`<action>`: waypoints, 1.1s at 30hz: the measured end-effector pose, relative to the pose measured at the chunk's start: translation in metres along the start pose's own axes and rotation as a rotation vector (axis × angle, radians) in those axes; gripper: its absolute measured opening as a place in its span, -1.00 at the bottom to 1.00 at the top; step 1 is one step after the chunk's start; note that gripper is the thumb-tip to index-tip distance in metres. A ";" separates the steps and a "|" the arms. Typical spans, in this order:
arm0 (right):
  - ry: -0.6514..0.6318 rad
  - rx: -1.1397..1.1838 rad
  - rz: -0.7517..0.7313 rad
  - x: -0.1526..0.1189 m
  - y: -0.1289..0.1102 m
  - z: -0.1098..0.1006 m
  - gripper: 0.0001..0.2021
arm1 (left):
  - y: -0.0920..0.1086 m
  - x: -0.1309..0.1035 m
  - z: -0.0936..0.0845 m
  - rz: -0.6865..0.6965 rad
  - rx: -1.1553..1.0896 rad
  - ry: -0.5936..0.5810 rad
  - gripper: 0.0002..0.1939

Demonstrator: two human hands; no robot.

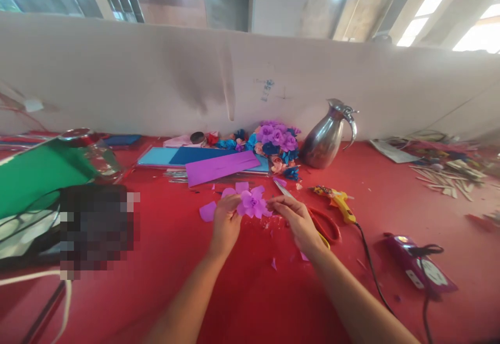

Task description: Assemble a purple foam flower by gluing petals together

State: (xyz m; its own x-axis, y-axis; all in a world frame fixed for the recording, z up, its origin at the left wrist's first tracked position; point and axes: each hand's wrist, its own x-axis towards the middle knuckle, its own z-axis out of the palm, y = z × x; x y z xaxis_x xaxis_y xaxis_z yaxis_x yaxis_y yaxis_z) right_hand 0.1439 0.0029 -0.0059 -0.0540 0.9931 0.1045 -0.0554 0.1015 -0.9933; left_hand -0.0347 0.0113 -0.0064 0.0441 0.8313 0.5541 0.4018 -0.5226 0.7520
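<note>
A purple paper flower [253, 203] with spread petals is held up over the red table [250, 292]. My left hand [226, 221] is closed on its left side. My right hand [295, 219] has its fingers pinched together at the flower's right edge, by a petal; what exactly lies between the fingertips is too small to make out. Loose purple paper petals [208, 211] lie just beyond and left of my left hand. Scissors [326, 226] with red handles lie under and beside my right hand, blades pointing away. A yellow glue gun [340, 206] rests to the right.
Behind my hands lie a purple paper strip [222, 168] and blue sheets [160, 156]. A pile of paper flowers [275, 140] stands beside a metal jug [327, 135]. Right are a purple power strip [420, 263], its cable and wooden sticks [449, 180]. A green sheet [42, 172] is left.
</note>
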 end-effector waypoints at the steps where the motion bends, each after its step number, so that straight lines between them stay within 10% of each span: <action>1: -0.024 0.078 0.030 -0.002 0.000 0.000 -0.79 | 0.001 -0.001 0.001 -0.007 0.012 -0.023 -0.76; 15: -0.082 0.210 0.050 -0.007 -0.019 0.002 -0.79 | 0.003 -0.004 0.009 -0.060 0.052 -0.235 -0.78; 33: -0.098 0.285 0.089 -0.011 -0.018 0.008 -0.75 | -0.014 -0.016 0.015 -0.314 -0.167 -0.037 -0.77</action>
State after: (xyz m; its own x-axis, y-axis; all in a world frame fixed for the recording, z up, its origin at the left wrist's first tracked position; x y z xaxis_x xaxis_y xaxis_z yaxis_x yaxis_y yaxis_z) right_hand 0.1377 -0.0102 0.0114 -0.1666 0.9854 0.0354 -0.3225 -0.0206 -0.9463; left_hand -0.0272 0.0085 -0.0313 -0.0230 0.9610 0.2757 0.2461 -0.2619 0.9332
